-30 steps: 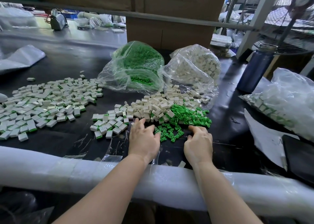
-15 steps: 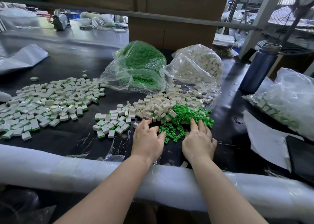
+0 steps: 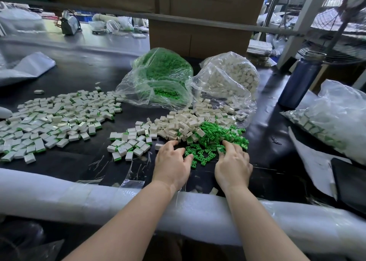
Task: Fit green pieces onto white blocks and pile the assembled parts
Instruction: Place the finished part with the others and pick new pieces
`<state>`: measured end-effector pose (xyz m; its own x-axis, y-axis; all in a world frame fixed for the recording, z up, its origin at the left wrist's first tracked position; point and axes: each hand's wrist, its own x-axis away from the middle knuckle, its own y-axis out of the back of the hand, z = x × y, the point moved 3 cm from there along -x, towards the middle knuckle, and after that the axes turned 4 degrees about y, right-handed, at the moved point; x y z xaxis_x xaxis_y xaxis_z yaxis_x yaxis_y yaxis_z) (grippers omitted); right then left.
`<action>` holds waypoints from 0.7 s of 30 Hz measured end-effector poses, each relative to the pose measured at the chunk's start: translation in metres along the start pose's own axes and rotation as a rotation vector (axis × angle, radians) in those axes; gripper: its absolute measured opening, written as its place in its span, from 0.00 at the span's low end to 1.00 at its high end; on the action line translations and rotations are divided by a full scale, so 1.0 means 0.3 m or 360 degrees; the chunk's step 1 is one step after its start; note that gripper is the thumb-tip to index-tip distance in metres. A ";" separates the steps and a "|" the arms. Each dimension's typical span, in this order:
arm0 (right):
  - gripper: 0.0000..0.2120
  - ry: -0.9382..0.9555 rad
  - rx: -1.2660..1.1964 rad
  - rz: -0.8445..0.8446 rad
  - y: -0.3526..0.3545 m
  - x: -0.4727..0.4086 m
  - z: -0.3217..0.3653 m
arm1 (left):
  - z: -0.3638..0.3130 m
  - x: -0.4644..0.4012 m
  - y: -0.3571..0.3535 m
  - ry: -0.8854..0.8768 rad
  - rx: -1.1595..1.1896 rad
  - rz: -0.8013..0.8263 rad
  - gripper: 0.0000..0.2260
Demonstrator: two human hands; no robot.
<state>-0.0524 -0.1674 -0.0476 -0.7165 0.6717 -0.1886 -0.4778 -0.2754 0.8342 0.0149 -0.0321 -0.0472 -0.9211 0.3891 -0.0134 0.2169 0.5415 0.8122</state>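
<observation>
Loose green pieces [image 3: 219, 134] lie in a heap at the table's middle, touching a heap of bare white blocks [image 3: 178, 125]. My right hand [image 3: 232, 164] rests at the heap's near edge, its fingertips curled down and pinching a green piece. My left hand [image 3: 171, 162] lies palm down beside it, fingers loosely curled, thumb touching scattered green pieces and index tip near the white blocks. A small pile of assembled white-and-green parts [image 3: 128, 144] sits left of my left hand. A much larger spread of assembled parts [image 3: 51, 122] covers the far left.
Behind the heaps are a clear bag of green pieces [image 3: 158, 82] and a clear bag of white blocks [image 3: 227, 78]. A blue bottle [image 3: 301, 80] and a bag of assembled parts [image 3: 332, 122] stand at the right. White foam padding [image 3: 79, 195] wraps the table's near edge.
My right hand has moved forward onto the green heap and its fingers have curled from straight. My left hand has barely shifted.
</observation>
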 end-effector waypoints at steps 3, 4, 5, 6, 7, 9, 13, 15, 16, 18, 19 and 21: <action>0.20 0.0004 0.0082 0.0059 -0.013 -0.003 -0.003 | -0.003 0.004 -0.002 -0.0013 0.0029 0.0030 0.20; 0.19 0.0010 0.0090 0.0051 -0.015 -0.004 -0.004 | -0.003 0.004 -0.002 -0.0011 0.0032 0.0029 0.20; 0.18 0.0015 0.0087 0.0037 -0.016 -0.004 -0.005 | -0.003 0.004 -0.001 -0.0006 0.0036 0.0021 0.20; 0.17 0.0019 0.0079 0.0022 -0.016 -0.004 -0.006 | -0.003 0.003 -0.001 0.0010 0.0043 0.0011 0.20; 0.16 0.0023 0.0072 0.0010 -0.016 -0.004 -0.008 | -0.002 0.003 0.000 0.0035 0.0049 -0.0003 0.21; 0.16 0.0030 0.0070 0.0000 -0.017 -0.004 -0.010 | 0.001 0.001 0.004 0.0114 -0.0004 -0.0063 0.22; 0.17 0.0034 0.0096 0.0004 -0.017 -0.005 -0.010 | 0.016 0.000 0.014 0.0326 -0.0117 -0.0175 0.25; 0.18 0.0030 0.0096 0.0010 -0.015 -0.005 -0.008 | 0.019 -0.001 0.015 0.0357 -0.0087 -0.0178 0.26; 0.18 0.0031 0.0095 0.0013 -0.014 -0.004 -0.007 | 0.019 -0.002 0.014 0.0351 -0.0081 -0.0181 0.26; 0.17 0.0036 0.0092 0.0016 -0.011 -0.003 -0.006 | 0.020 -0.003 0.015 0.0303 -0.0069 -0.0192 0.23; 0.16 0.0038 0.0089 0.0014 -0.010 -0.002 -0.005 | 0.019 -0.003 0.016 0.0266 -0.0056 -0.0195 0.22; 0.14 0.0045 0.0074 0.0007 -0.005 -0.001 -0.003 | 0.016 -0.002 0.013 0.0170 -0.0036 -0.0181 0.19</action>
<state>-0.0520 -0.1678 -0.0494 -0.7329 0.6505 -0.1992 -0.4510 -0.2454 0.8581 0.0177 -0.0266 -0.0468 -0.9687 0.2440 -0.0446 0.1032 0.5600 0.8220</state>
